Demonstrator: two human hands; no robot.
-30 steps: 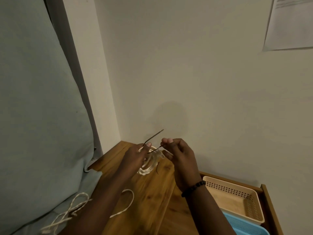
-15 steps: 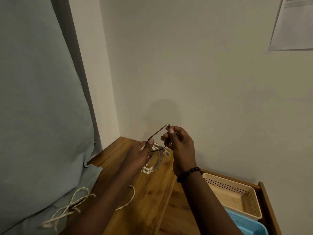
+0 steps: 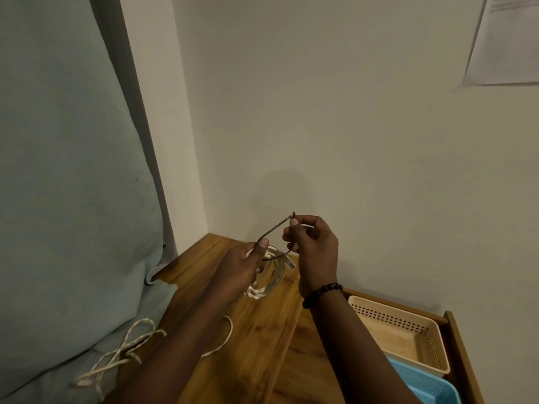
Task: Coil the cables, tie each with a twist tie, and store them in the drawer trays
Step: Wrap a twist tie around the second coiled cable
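Observation:
My left hand (image 3: 242,266) holds a coiled white cable (image 3: 269,275) above the wooden top (image 3: 256,345), thumb pressed on the coil. A dark twist tie (image 3: 274,230) loops around the coil's upper part. My right hand (image 3: 313,246) pinches both ends of the tie, with one tip sticking up above its fingers. Another white cable (image 3: 122,352) lies loose and uncoiled on the blue-grey cloth at the lower left, partly hidden under my left arm. A beige perforated tray (image 3: 408,336) and a blue tray (image 3: 423,386) sit in the open drawer at the lower right.
A large blue-grey cushion (image 3: 67,185) fills the left side. The wall stands close behind the wooden top. A sheet of paper (image 3: 507,39) hangs on the wall at the upper right. The drawer's wooden side (image 3: 463,360) borders the trays.
My right hand rose and brought the tie's two ends together; the tie now bends into a loop over the coil. The view shifted slightly.

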